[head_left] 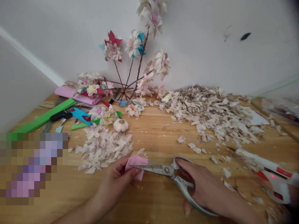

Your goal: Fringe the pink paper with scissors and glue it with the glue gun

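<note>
My left hand pinches a small folded piece of pink paper just above the wooden table. My right hand grips silver scissors by their handles, fingers through the loops. The blades point left and their tips reach into the pink paper. A garlic bulb sits behind my left hand, beside a heap of pale garlic-skin petals.
Handmade flowers on twigs stand in a small glass against the wall. A broad scatter of garlic skins covers the right side. A white glue gun lies at the right. Green paper, pink paper roll and blue scraps lie at the left.
</note>
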### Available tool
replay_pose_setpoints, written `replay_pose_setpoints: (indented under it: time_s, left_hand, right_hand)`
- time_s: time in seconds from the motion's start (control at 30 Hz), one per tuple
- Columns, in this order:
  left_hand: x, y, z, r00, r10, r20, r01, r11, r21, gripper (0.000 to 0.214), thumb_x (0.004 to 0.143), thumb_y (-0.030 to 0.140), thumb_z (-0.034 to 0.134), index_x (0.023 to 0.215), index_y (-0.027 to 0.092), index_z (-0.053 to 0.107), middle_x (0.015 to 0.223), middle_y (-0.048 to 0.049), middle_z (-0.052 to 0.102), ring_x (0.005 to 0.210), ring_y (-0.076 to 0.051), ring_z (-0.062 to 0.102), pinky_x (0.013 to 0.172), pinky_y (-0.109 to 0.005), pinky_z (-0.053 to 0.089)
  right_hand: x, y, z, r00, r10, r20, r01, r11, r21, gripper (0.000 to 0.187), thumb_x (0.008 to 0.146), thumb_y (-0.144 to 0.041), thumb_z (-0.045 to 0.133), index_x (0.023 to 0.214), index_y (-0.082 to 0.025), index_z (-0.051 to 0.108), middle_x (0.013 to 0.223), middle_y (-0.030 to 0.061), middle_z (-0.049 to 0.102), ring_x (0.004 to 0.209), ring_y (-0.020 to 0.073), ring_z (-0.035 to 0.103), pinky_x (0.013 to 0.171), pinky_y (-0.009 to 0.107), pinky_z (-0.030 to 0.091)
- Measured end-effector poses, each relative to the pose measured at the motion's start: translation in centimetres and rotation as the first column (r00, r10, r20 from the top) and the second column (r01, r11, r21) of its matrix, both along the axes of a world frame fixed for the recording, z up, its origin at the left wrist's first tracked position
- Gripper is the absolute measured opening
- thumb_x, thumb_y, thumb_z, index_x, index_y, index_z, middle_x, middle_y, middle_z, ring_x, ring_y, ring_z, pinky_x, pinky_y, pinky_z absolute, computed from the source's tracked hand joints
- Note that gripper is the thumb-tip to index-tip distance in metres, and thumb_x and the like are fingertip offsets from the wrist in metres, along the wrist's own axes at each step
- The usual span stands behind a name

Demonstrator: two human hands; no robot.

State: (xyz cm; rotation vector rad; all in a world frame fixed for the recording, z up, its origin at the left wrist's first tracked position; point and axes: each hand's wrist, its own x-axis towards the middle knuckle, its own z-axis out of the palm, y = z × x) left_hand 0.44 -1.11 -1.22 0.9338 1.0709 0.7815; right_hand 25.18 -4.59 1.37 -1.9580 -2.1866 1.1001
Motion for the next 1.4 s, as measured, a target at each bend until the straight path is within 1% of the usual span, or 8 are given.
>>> replay_pose_setpoints:
  time_s: [0.07,0.2,0.27,0.5,0.67,1.07,1.3,1.4]
  left_hand:
    - [0.0,0.0,-0.1,1.000,0.006,-0.001,-0.006,1.000,0.006,0.014,0.069,0.030,0.069,0.079,0.021,0.072,0.058,0.0027,0.061,0.047,-0.009,0.054,0.044,-0.019,0.048]
    - [0.0,0.0,-0.3,1.000,0.014,0.016,-0.014,1.000,0.014,0.012,0.067,0.029,0.070,0.076,0.021,0.072,0.059,0.0024,0.062,0.048,-0.009,0.055,0.044,-0.020,0.049]
    - [-0.1,-0.1,-0.3,1.000,0.017,0.018,-0.018,1.000,0.008,0.012,0.067,0.029,0.070,0.076,0.021,0.072,0.060,0.0023,0.063,0.048,-0.010,0.055,0.045,-0.020,0.049]
    - [-0.1,-0.2,-0.5,1.000,0.015,0.022,-0.015,1.000,0.001,0.017,0.067,0.033,0.071,0.080,0.022,0.073,0.060,0.0020,0.063,0.049,-0.010,0.055,0.045,-0.020,0.049]
    - [-0.1,0.0,-0.2,1.000,-0.016,0.023,0.016,1.000,-0.011,0.018,0.068,0.034,0.071,0.082,0.022,0.074,0.060,0.0024,0.062,0.048,-0.009,0.054,0.045,-0.019,0.048]
    - [0.1,0.1,0.6,0.999,-0.039,0.032,0.040,0.998,-0.042,0.016,0.068,0.032,0.071,0.080,0.022,0.074,0.064,0.0007,0.067,0.049,-0.009,0.055,0.046,-0.020,0.049]
    - [0.1,0.3,0.2,1.000,0.027,-0.001,-0.027,1.000,0.004,0.015,0.065,0.030,0.072,0.076,0.020,0.074,0.057,0.0017,0.064,0.049,-0.010,0.054,0.048,-0.022,0.049]
    - [0.1,0.2,0.0,0.999,0.035,0.021,-0.035,0.999,0.013,0.014,0.065,0.030,0.072,0.076,0.021,0.074,0.056,0.0020,0.063,0.049,-0.010,0.054,0.047,-0.020,0.049]
  right_hand:
    - [0.0,0.0,-0.1,1.000,-0.006,-0.002,0.006,1.000,-0.001,0.067,0.045,-0.047,0.084,0.100,-0.020,0.056,0.102,0.0066,0.062,0.092,0.0288,0.058,0.077,0.035,0.044]
    - [0.1,-0.2,-0.4,1.000,-0.025,0.010,0.025,0.999,-0.022,0.087,0.041,-0.044,0.086,0.117,-0.019,0.052,0.122,0.0123,0.056,0.109,0.0347,0.051,0.091,0.041,0.040]
    - [0.1,-0.3,-0.4,1.000,-0.018,0.002,0.018,0.999,-0.033,0.088,0.043,-0.043,0.085,0.119,-0.019,0.050,0.122,0.0125,0.055,0.109,0.0348,0.051,0.092,0.041,0.040]
    - [0.1,-0.3,-0.3,1.000,0.004,-0.011,-0.004,1.000,-0.009,0.061,0.049,-0.048,0.081,0.098,-0.022,0.055,0.101,0.0059,0.063,0.089,0.0283,0.059,0.075,0.034,0.044]
    - [0.1,-0.1,-0.4,1.000,0.012,0.008,-0.012,0.999,0.033,0.064,0.037,-0.046,0.089,0.086,-0.024,0.053,0.083,-0.0010,0.064,0.071,0.0212,0.057,0.061,0.026,0.040]
    - [0.4,-0.3,-0.5,0.999,0.013,0.049,-0.016,0.998,0.060,0.060,0.037,-0.045,0.088,0.079,-0.025,0.052,0.075,-0.0045,0.064,0.062,0.0171,0.054,0.054,0.023,0.035]
    - [0.2,-0.2,-0.2,1.000,0.000,0.003,0.000,1.000,0.010,0.074,0.034,-0.040,0.091,0.097,-0.022,0.055,0.101,0.0054,0.064,0.089,0.0278,0.059,0.074,0.030,0.043]
    - [0.1,-0.1,-0.3,1.000,-0.003,-0.004,0.003,1.000,-0.001,0.076,0.035,-0.042,0.090,0.099,-0.021,0.056,0.099,0.0055,0.064,0.089,0.0281,0.059,0.075,0.031,0.044]
